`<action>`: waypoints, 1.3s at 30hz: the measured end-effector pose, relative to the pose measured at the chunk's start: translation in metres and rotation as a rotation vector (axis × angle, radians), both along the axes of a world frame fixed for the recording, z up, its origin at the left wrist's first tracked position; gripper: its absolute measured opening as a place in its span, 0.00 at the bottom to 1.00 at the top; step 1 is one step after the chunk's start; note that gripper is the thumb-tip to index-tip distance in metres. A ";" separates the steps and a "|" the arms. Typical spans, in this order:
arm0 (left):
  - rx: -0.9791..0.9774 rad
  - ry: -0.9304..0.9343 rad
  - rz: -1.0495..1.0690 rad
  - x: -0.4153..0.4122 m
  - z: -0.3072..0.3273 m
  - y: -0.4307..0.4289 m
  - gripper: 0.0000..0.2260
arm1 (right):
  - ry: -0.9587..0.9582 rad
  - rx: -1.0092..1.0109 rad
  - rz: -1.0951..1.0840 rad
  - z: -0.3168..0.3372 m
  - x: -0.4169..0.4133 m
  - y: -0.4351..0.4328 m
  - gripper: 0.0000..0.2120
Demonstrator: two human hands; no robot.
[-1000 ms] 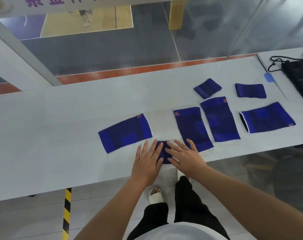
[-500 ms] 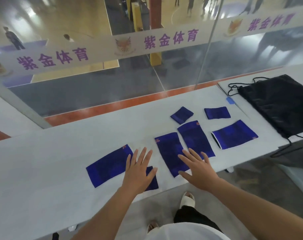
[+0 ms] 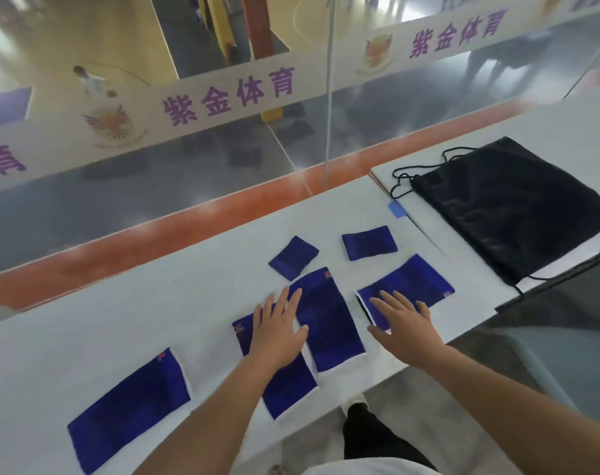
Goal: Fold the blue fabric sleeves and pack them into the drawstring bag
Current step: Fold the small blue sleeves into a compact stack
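Four unfolded blue fabric sleeves (image 3: 326,320) lie in a row along the near edge of the white bench (image 3: 86,337), laid flat for folding. The left hand (image 3: 278,332), grip spread and holding nothing, is over the second sleeve (image 3: 284,389). The right hand (image 3: 404,323), grip likewise spread, covers the near end of the rightmost sleeve (image 3: 415,286), apparently to flatten it. Two small folded blue pieces (image 3: 293,257) sit behind, seemingly finished. The flat black drawstring bag (image 3: 511,210) lies well to the right, cords loose; nothing bars the way.
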State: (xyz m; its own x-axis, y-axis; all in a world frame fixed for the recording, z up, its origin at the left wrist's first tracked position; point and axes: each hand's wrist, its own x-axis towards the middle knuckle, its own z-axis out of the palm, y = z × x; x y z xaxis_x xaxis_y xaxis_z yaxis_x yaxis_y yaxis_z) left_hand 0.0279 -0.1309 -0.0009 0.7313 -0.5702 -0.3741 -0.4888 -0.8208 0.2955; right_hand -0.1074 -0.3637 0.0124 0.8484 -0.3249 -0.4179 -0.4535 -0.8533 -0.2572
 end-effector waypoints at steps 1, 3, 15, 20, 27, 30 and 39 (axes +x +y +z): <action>0.011 0.000 0.015 0.009 -0.002 -0.010 0.32 | 0.001 0.013 0.004 -0.004 0.008 -0.010 0.30; 0.036 0.003 0.060 0.030 -0.006 -0.027 0.32 | 0.005 0.032 0.020 -0.010 0.026 -0.031 0.30; -0.003 0.071 0.464 0.137 -0.022 -0.110 0.27 | 0.062 0.073 0.050 -0.034 0.084 -0.090 0.26; 0.064 0.042 0.478 0.149 -0.028 -0.125 0.26 | 0.105 0.047 0.084 -0.035 0.078 -0.087 0.27; -0.034 0.112 0.578 0.170 -0.018 -0.128 0.18 | 0.149 0.062 0.099 -0.029 0.076 -0.092 0.29; -0.050 0.114 0.586 0.174 -0.002 -0.121 0.15 | 0.171 0.078 0.088 -0.021 0.081 -0.095 0.28; -0.358 0.165 0.666 0.152 0.082 -0.084 0.14 | -0.024 0.485 -0.215 0.038 0.098 -0.043 0.25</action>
State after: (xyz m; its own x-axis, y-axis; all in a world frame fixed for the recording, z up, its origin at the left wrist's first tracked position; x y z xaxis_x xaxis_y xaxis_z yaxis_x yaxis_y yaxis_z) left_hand 0.1804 -0.2144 0.0811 0.9133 -0.1364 -0.3838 0.1479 -0.7668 0.6245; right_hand -0.0099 -0.4062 0.0499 0.7950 -0.2663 -0.5451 -0.5943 -0.5221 -0.6117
